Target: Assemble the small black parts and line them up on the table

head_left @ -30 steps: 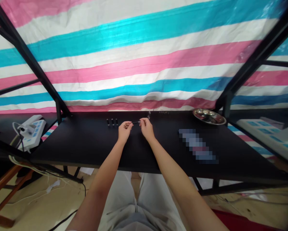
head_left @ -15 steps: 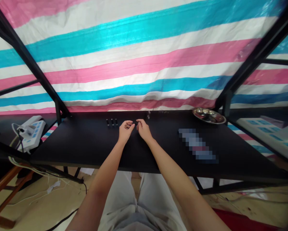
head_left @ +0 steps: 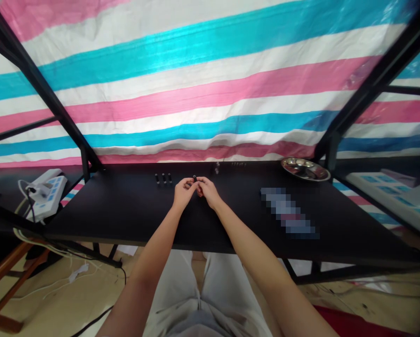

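At the middle of the black table [head_left: 133, 210], my left hand [head_left: 184, 193] and my right hand [head_left: 207, 191] meet with their fingers closed around a small black cylinder [head_left: 195, 179]. Its pale, ring-like end points up between the fingertips; the lower part is hidden by the fingers. To the left of my hands, three similar black cylinders [head_left: 164, 178] with light ends form a row. A small cluster of shiny pieces [head_left: 217, 168] lies just beyond my right hand. Farther back, several tiny pieces [head_left: 238, 164] are lined up near the rear edge.
A round shiny metal tray [head_left: 305, 177] sits at the back right. A pixelated, blurred item [head_left: 287, 213] lies on the table's right side. White power strips [head_left: 52, 196] with cables are at the left, and a striped sheet [head_left: 196, 103] hangs behind the table.
The black cylinder has been turned from lying sideways between the fingers to standing with one end up. My hands have drawn closer together, the right shifting slightly left.
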Demonstrator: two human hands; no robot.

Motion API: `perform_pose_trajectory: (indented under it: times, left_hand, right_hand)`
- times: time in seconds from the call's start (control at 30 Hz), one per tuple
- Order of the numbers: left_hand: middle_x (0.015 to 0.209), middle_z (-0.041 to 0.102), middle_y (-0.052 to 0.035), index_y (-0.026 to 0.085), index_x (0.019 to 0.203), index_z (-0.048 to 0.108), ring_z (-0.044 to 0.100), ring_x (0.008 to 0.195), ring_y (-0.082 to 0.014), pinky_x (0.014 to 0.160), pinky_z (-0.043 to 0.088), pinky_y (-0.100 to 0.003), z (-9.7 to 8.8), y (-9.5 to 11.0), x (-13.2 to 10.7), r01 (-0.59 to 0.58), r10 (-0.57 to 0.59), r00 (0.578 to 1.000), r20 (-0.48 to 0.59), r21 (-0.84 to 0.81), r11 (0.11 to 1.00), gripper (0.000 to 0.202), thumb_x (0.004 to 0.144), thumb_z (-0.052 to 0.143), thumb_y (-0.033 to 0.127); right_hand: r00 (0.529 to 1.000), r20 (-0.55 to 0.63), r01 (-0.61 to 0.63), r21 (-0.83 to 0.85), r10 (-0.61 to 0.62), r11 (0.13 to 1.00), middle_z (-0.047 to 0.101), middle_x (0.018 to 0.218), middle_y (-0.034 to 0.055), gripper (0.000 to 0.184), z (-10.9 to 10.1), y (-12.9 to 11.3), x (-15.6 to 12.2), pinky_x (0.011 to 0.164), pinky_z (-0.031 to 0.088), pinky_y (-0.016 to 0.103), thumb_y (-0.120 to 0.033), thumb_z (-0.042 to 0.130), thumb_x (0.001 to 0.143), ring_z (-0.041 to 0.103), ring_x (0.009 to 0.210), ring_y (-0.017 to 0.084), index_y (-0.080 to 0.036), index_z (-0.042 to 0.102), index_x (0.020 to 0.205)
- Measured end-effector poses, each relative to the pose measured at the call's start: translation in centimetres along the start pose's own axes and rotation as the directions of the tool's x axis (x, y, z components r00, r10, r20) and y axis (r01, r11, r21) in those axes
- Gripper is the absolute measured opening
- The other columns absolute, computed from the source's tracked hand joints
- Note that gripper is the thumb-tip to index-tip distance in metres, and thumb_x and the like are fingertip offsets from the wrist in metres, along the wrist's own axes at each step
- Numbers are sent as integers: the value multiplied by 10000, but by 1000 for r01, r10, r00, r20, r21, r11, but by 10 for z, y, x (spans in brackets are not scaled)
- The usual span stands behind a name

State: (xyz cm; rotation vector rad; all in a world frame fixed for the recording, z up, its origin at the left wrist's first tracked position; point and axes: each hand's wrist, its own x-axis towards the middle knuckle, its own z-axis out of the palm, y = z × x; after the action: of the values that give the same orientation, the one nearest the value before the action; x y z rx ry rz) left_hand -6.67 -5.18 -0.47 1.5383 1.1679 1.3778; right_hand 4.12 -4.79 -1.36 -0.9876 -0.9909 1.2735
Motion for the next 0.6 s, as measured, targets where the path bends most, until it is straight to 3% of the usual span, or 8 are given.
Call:
perform_pose_trajectory:
  times: [0.37, 0.5, 0.6]
  left_hand:
    - [675, 585, -4, 145, 769, 637, 404, 470, -50, 481, 367, -197, -1, -7, 1, -27, 28, 1000, -9, 105, 994, 249, 638, 647, 356]
    - [612, 564, 7, 144, 763, 634, 389, 443, -49, 455, 349, -191, -3, -11, 3, 28, -20, 996, -91, 95, 995, 266, 640, 643, 379]
    - [607, 577, -2, 145, 760, 633, 457, 487, -74, 502, 389, -203, -7, -17, 8, 74, -50, 978, -201, 117, 990, 263, 635, 645, 376]
  right_hand:
    - [999, 21, -31, 42, 30, 999, 383, 389, -115, 227, -1, -3, -2, 355, 220, 200, -278, 519, 604, 307, 325, 56, -191, 495, 813]
    - [1000, 1, -6, -11, 6, 1000, 409, 407, -101, 233, -2, -2, -1, 355, 213, 200, -308, 531, 625, 311, 332, 53, -182, 516, 820]
    - [999, -39, 7, -53, -9, 999, 412, 408, -97, 237, -4, -2, 0, 354, 193, 198, -328, 548, 629, 304, 333, 49, -180, 526, 812]
